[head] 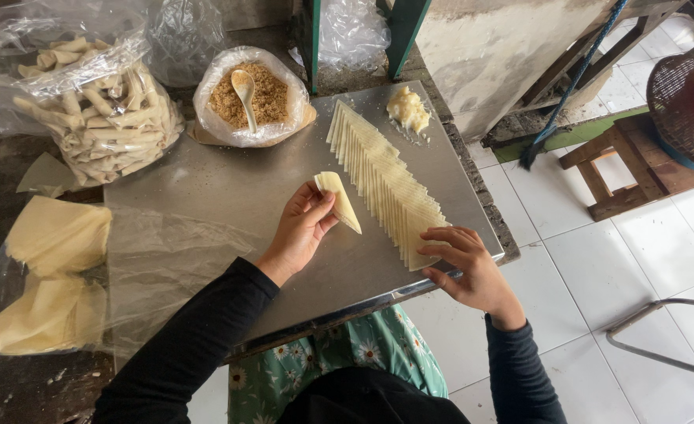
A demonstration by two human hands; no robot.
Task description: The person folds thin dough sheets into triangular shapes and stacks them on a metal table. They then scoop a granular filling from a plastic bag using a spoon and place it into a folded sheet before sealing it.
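Wrapper (340,200): we pinch it in our left hand (303,228).
Right hand (465,263): fingers spread, resting on the row (386,184).
Next: needs filling (249,98), we judge.

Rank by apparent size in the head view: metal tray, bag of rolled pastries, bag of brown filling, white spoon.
1. metal tray
2. bag of rolled pastries
3. bag of brown filling
4. white spoon

All lie at about the same distance, so the order looks safe.

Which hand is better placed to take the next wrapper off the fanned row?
Probably the right hand: its fingers already rest on the near end of the fanned row of wrappers. The left hand is occupied, holding a folded wrapper against the metal tray.
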